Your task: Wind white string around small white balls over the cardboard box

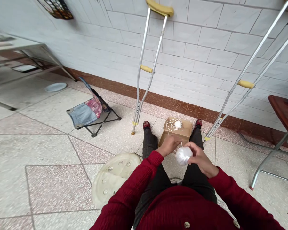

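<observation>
While R hand (202, 159) grips white ball (183, 156), L hand (169, 145) pinches white strand (181, 144); ball's btwn hands, touching R.

A low blue-and-floral folding chair (85, 111) stands on a floor (60, 190) of pale and pinkish speckled sections. Behind the chair rises a white tiled wall (194, 44) with a reddish-brown skirting (182, 106). Left of the chair is a light-topped table (26, 44); well right of it, a brown-topped seat (282, 111) on metal legs.
</observation>
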`<state>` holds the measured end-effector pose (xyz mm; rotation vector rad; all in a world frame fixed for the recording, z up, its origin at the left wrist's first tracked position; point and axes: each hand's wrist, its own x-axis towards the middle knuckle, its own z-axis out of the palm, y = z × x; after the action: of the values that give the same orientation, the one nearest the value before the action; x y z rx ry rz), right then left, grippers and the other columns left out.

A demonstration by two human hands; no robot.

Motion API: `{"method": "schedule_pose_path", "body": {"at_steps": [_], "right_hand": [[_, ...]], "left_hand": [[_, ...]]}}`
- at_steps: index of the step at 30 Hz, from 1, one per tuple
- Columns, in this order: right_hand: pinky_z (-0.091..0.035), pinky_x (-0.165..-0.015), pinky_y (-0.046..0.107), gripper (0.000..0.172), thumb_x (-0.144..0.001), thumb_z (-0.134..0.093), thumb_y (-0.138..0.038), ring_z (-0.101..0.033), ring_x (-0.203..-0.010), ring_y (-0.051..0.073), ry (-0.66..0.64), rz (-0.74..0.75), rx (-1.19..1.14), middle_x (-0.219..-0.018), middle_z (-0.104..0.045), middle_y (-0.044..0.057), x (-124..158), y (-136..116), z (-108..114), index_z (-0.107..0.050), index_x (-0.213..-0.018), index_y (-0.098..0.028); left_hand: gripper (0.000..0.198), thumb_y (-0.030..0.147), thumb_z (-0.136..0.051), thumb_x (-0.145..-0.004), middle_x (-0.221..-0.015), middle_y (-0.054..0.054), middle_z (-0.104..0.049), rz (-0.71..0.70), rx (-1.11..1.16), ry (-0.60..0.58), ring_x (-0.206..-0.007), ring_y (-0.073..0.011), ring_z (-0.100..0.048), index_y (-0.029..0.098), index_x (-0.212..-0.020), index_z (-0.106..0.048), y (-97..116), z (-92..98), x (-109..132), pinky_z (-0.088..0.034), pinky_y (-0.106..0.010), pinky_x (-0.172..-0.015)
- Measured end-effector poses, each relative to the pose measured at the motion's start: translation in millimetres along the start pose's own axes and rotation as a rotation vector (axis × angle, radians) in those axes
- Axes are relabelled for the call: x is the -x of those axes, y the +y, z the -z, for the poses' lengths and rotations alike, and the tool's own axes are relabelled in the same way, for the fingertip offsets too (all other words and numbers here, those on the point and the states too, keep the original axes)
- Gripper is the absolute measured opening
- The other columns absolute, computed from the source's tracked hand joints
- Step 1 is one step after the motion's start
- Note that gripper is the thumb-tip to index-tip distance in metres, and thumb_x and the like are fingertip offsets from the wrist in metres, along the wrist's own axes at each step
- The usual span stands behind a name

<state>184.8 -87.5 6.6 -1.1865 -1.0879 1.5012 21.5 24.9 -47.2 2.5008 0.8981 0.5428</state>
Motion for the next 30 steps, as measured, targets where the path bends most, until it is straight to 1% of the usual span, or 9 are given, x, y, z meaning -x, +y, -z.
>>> {"method": "schedule_pose_path", "body": {"at_steps": [4, 10, 13, 15, 17, 21, 24, 27, 30], "right_hand": [[-0.040, -0.067, 0.026, 0.035, -0.055, -0.071, -0.019, -0.052, -0.075, 0.017, 0.169, 0.069, 0.073, -0.080, -0.058, -0.002, 5, 23, 6, -0.059, -0.088, -0.022], [-0.036, -0.055, 0.022, 0.036, -0.054, -0.073, -0.019, -0.047, -0.064, 0.013, 0.066, 0.037, 0.219, -0.071, -0.054, -0.005, -38, 35, 16, -0.058, -0.086, -0.021], [-0.038, -0.052, 0.022, 0.037, -0.053, -0.072, -0.021, -0.048, -0.063, 0.013, 0.272, 0.060, 0.200, -0.071, -0.054, -0.005, -69, 35, 20, -0.056, -0.087, -0.022], [-0.042, -0.052, 0.023, 0.038, -0.054, -0.071, -0.026, -0.051, -0.065, 0.014, 0.396, 0.040, 0.093, -0.075, -0.057, -0.003, -84, 31, 23, -0.055, -0.088, -0.021], [-0.045, -0.054, 0.024, 0.040, -0.056, -0.071, -0.031, -0.055, -0.069, 0.015, 0.439, 0.040, -0.040, -0.082, -0.060, -0.001, -90, 23, 22, -0.055, -0.091, -0.021], [-0.046, -0.059, 0.024, 0.041, -0.060, -0.071, -0.028, -0.057, -0.074, 0.014, 0.318, 0.109, -0.197, -0.090, -0.062, 0.000, -66, 0, 11, -0.059, -0.099, -0.023], [-0.044, -0.059, 0.023, 0.039, -0.063, -0.068, -0.023, -0.056, -0.075, 0.015, 0.150, 0.075, -0.191, -0.093, -0.063, 0.000, -33, -8, 6, -0.062, -0.101, -0.023], [-0.044, -0.066, 0.026, 0.039, -0.060, -0.069, -0.020, -0.056, -0.079, 0.018, 0.036, 0.028, -0.078, -0.091, -0.063, 0.001, -4, -1, 10, -0.064, -0.098, -0.022], [-0.043, -0.073, 0.028, 0.038, -0.058, -0.071, -0.021, -0.056, -0.083, 0.020, 0.046, 0.014, -0.001, -0.089, -0.063, 0.001, 11, 11, 19, -0.064, -0.096, -0.022]], "left_hand": [[0.026, 0.021, -0.046, -0.092, -0.082, -0.004, -0.071, -0.072, -0.176, 0.002, -0.083, -0.0176, -0.062, 0.018, -0.083, -0.070, -7, 24.2, -21, -0.038, -0.037, -0.098], [0.021, 0.015, -0.049, -0.086, -0.076, -0.007, -0.067, -0.165, -0.367, -0.006, -0.081, -0.0207, -0.060, 0.016, -0.077, -0.068, 26, 51.6, -28, -0.031, -0.041, -0.105], [0.020, 0.016, -0.049, -0.086, -0.077, -0.009, -0.066, -0.136, -0.422, 0.023, -0.083, -0.0224, -0.060, 0.014, -0.076, -0.067, 41, 50.8, -16, -0.028, -0.044, -0.107], [0.021, 0.017, -0.048, -0.088, -0.079, -0.010, -0.067, -0.077, -0.387, 0.050, -0.083, -0.0226, -0.061, 0.013, -0.078, -0.066, 45, 43.1, -6, -0.032, -0.044, -0.104], [0.023, 0.018, -0.047, -0.090, -0.078, -0.008, -0.067, -0.009, -0.266, 0.043, -0.080, -0.0204, -0.061, 0.013, -0.076, -0.065, 45, 30.4, 5, -0.038, -0.040, -0.097], [0.033, 0.024, -0.043, -0.095, -0.069, -0.002, -0.066, 0.111, 0.137, -0.050, -0.066, -0.0147, -0.059, 0.014, -0.074, -0.066, 38, 1.0, 18, -0.046, -0.028, -0.075], [0.025, 0.022, -0.048, -0.093, -0.076, -0.003, -0.069, 0.142, 0.336, -0.073, -0.068, -0.0144, -0.061, 0.012, -0.085, -0.069, 27, -12.9, 19, -0.045, -0.024, -0.066], [0.018, 0.019, -0.052, -0.090, -0.084, -0.004, -0.071, 0.051, 0.268, -0.080, -0.076, -0.0154, -0.063, 0.013, -0.087, -0.069, 13, -15.4, 11, -0.045, -0.025, -0.073], [0.021, 0.020, -0.052, -0.091, -0.078, -0.004, -0.071, -0.038, 0.053, -0.109, -0.078, -0.0162, -0.063, 0.015, -0.080, -0.070, -1, -6.5, -2, -0.043, -0.029, -0.084]]}}
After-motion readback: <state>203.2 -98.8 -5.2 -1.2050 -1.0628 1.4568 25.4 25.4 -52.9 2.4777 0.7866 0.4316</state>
